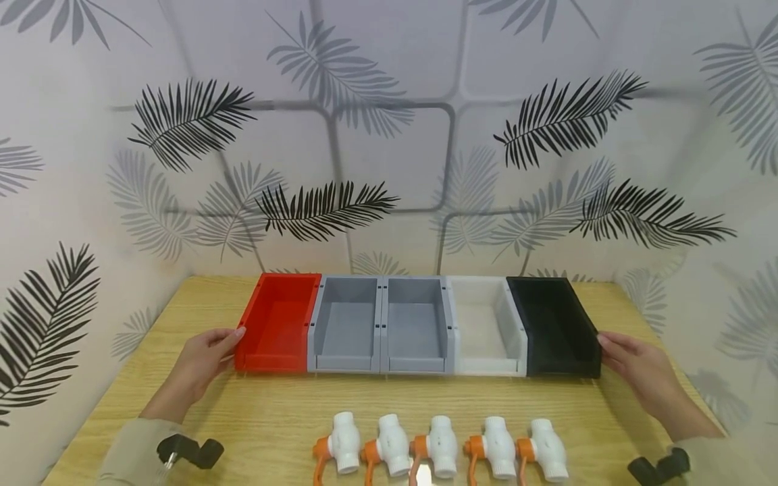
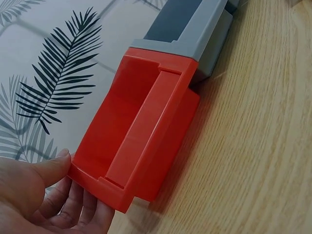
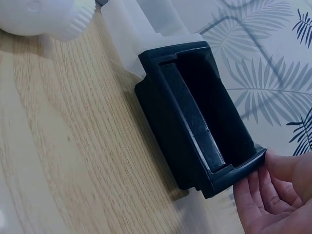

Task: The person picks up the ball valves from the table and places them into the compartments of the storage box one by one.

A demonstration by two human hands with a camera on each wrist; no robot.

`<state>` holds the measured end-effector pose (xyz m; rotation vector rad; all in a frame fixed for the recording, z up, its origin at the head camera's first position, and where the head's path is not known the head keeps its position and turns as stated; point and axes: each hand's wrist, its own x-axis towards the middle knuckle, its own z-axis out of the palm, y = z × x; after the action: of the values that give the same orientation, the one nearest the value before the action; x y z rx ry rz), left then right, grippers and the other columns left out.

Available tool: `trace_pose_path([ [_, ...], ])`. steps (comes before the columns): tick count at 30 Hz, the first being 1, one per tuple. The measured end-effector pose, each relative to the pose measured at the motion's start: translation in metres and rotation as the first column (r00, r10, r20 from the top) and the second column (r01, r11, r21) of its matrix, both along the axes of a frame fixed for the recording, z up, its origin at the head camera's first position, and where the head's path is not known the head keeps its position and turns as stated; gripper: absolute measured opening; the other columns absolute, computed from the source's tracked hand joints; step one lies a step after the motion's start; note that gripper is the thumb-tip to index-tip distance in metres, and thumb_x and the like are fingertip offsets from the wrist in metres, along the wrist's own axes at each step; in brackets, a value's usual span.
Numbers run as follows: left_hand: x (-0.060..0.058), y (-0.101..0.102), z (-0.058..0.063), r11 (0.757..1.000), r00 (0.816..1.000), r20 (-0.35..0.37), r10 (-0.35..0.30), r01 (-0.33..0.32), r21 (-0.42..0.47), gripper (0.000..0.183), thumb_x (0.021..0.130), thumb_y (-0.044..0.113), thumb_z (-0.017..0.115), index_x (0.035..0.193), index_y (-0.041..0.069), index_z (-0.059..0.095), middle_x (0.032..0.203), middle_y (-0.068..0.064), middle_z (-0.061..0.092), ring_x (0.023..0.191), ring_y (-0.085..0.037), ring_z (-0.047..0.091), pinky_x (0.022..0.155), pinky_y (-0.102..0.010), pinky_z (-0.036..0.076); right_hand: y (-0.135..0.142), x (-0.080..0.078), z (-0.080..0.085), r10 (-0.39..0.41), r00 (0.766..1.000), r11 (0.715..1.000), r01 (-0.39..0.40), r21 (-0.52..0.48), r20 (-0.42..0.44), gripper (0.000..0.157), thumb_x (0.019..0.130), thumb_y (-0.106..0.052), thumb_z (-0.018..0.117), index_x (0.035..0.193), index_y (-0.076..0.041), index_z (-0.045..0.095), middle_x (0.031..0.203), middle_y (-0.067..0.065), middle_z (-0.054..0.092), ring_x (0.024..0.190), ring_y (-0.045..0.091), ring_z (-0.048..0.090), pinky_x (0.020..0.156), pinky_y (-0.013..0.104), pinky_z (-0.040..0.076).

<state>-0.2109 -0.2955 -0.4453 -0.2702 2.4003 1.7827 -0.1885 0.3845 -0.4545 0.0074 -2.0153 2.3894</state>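
Observation:
A row of open bins stands side by side on the table: a red bin (image 1: 271, 363), two grey bins (image 1: 344, 363) (image 1: 417, 364), a white bin (image 1: 489, 366) and a black bin (image 1: 564, 365). At the row's left end my left hand (image 1: 197, 364) holds the red bin's outer side edge, thumb on the rim and fingers beneath it, as the left wrist view shows. My right hand (image 1: 641, 371) grips the black bin's outer edge the same way at the opposite end. Fingertips under both rims are partly hidden.
Several white pipe valves (image 1: 345, 442) with orange handles lie in a row in front of the bins, near the table's front edge. Behind the wooden table (image 1: 273, 412) hangs a leaf-patterned cloth (image 1: 389, 162), which also rises at both sides.

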Motion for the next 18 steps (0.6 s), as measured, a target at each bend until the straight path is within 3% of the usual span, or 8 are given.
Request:
trace_pose_path([
  [3,-0.001,0.000,0.000,1.000,1.000,0.000,0.005,-0.005,-0.003,0.063,0.083,0.043,0.053,0.124,-0.003,0.040,0.124,-0.019,0.043,0.100,-0.021,0.053,0.080,-0.029,0.045,0.002,-0.003,-0.002,-0.006,1.000,1.000,0.006,0.021,-0.001,0.016,0.085,-0.005,0.054,0.094,-0.015,0.063,0.093,-0.006,0.063,0.085,0.007,0.061,0.072,0.021,0.046],
  [6,-0.002,0.001,0.002,1.000,1.000,-0.002,0.009,-0.009,0.017,0.061,0.083,0.041,0.054,0.123,-0.004,0.040,0.123,-0.020,0.043,0.099,-0.021,0.054,0.080,-0.030,0.045,0.016,-0.013,-0.020,-0.032,0.999,0.997,0.031,0.065,0.013,0.013,0.083,-0.014,0.060,0.095,-0.017,0.063,0.095,-0.007,0.063,0.087,0.007,0.061,0.073,0.022,0.046],
  [10,-0.002,0.002,0.002,1.000,1.000,-0.011,0.008,-0.008,0.023,0.061,0.084,0.039,0.054,0.122,-0.006,0.040,0.123,-0.021,0.043,0.098,-0.020,0.054,0.080,-0.030,0.045,0.036,-0.028,-0.048,-0.078,0.997,0.993,0.076,0.095,0.019,0.027,0.077,-0.023,0.067,0.102,-0.013,0.062,0.098,-0.006,0.063,0.088,0.008,0.061,0.074,0.023,0.046],
  [12,-0.002,0.002,0.002,1.000,1.000,-0.018,0.004,-0.004,0.011,0.061,0.084,0.040,0.053,0.122,-0.006,0.040,0.122,-0.021,0.043,0.097,-0.020,0.055,0.080,-0.030,0.045,0.039,-0.030,-0.054,-0.083,0.996,0.993,0.082,0.088,0.012,0.033,0.076,-0.023,0.068,0.105,-0.008,0.061,0.098,-0.004,0.063,0.088,0.010,0.061,0.073,0.024,0.046],
  [16,-0.003,0.001,0.002,0.997,0.999,-0.045,-0.019,0.015,-0.071,0.061,0.084,0.043,0.052,0.120,-0.005,0.041,0.119,-0.021,0.045,0.099,-0.025,0.054,0.080,-0.033,0.045,0.033,-0.024,-0.045,-0.122,0.993,0.974,0.120,0.194,0.001,0.038,0.077,-0.026,0.067,0.107,-0.004,0.059,0.096,-0.005,0.063,0.085,0.009,0.062,0.072,0.023,0.047],
  [17,-0.003,0.000,0.003,0.992,0.998,-0.062,-0.027,0.019,-0.122,0.061,0.084,0.045,0.051,0.119,-0.004,0.042,0.117,-0.021,0.046,0.098,-0.026,0.054,0.080,-0.034,0.045,0.028,-0.019,-0.037,-0.131,0.991,0.954,0.130,0.269,-0.014,0.040,0.079,-0.028,0.065,0.109,-0.002,0.057,0.098,-0.004,0.062,0.084,0.007,0.061,0.072,0.023,0.047],
  [18,-0.003,-0.001,0.003,0.982,0.996,-0.085,-0.034,0.018,-0.186,0.061,0.084,0.048,0.049,0.117,-0.003,0.043,0.114,-0.020,0.048,0.097,-0.027,0.053,0.079,-0.035,0.046,0.021,-0.012,-0.029,-0.149,0.988,0.915,0.150,0.375,-0.033,0.042,0.081,-0.030,0.062,0.111,-0.002,0.056,0.100,-0.002,0.062,0.082,0.004,0.060,0.070,0.022,0.047],
])
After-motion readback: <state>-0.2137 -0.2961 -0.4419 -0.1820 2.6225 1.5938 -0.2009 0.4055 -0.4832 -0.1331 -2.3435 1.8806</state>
